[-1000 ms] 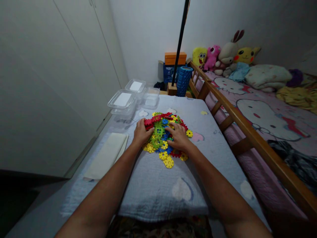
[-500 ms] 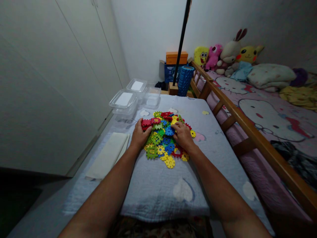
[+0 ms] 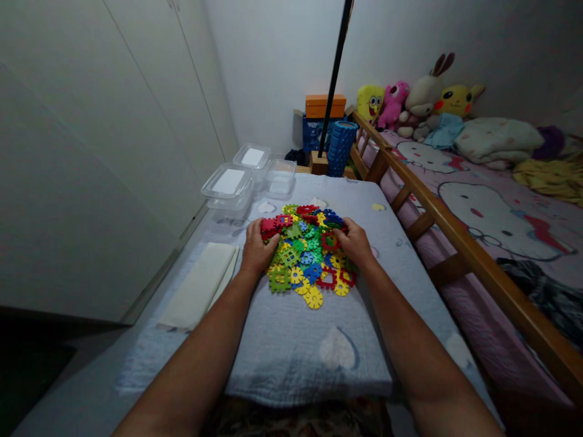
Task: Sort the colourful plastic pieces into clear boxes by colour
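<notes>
A heap of plastic interlocking pieces point(image 3: 312, 243), red, yellow, green and blue, lies on the cloth-covered table between my hands. At the heap's left side, my left hand point(image 3: 257, 247) is closed around red square pieces point(image 3: 269, 226), with the thumb toward me. My right hand point(image 3: 356, 241) is at the right side, its fingers curled on blue notched discs point(image 3: 333, 217); part of them is hidden behind the fingers. Below it lie red square frames point(image 3: 327, 278). Yellow flower-shaped discs point(image 3: 313, 298) spread at the near edge of the heap.
Clear lidded plastic boxes point(image 3: 228, 185) stand at the table's back left. A folded cream cloth point(image 3: 198, 286) lies left of my left forearm. Along the right runs a wooden bed rail point(image 3: 437, 243). A black pole point(image 3: 334, 79) rises behind the table.
My right hand has moved right, from the middle of the heap to its right side, with blue discs. Green pieces now show in the middle. My left hand has barely moved.
</notes>
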Demonstrator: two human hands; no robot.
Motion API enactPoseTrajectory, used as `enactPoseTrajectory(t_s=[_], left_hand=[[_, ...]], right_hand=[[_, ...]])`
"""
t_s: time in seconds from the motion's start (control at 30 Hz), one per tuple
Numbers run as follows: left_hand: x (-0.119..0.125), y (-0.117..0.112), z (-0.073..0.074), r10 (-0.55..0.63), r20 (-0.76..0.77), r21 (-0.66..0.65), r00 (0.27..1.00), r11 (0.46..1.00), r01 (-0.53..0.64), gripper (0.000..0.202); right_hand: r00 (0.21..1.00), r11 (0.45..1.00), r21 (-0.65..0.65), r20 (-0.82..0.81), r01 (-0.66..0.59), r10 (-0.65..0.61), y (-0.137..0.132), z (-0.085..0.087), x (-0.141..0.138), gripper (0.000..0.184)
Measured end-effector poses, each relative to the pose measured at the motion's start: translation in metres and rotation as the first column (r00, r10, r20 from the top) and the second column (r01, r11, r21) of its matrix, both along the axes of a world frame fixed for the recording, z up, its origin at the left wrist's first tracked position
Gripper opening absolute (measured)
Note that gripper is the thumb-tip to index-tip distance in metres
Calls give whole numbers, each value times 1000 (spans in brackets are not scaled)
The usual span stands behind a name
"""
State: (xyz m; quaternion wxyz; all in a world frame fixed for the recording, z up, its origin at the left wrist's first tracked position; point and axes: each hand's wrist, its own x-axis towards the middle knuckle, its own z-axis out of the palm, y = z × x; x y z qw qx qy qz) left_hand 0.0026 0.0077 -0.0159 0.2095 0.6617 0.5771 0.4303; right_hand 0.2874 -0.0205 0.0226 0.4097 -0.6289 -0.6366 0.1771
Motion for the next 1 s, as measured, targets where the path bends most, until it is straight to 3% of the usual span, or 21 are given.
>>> enactPoseTrajectory(t_s=[0.17,0.33,0.57,0.73,0.8,1.0], left_hand=[[0,-1,1,-29,-20,-6,999,1000,29,64],[0,-2,1,-57,-42,10,997,998,58,66],[5,-5,-1,6,-85,45,996,999,-3,66],[11,-8,-1,30,-133,29,991,999,-26,64],[12,-9,0,16,-145,21,989,1000,-13,65],[16,-10,2,-45,-123,-20,991,999,43,72]], right_hand=[[986,990,-70,-121,-121,112,5,-1,-8,25],[965,983,-92,-223,-160,137,9,-3,-16,40],[998,999,30,57,-13,11,9,-4,7,37],[926,970,-65,319,233,-201,4,-12,18,47],[909,956,-150,375,251,-180,3,-16,14,55],[929,963,-258,369,74,28,4,-12,-14,74]])
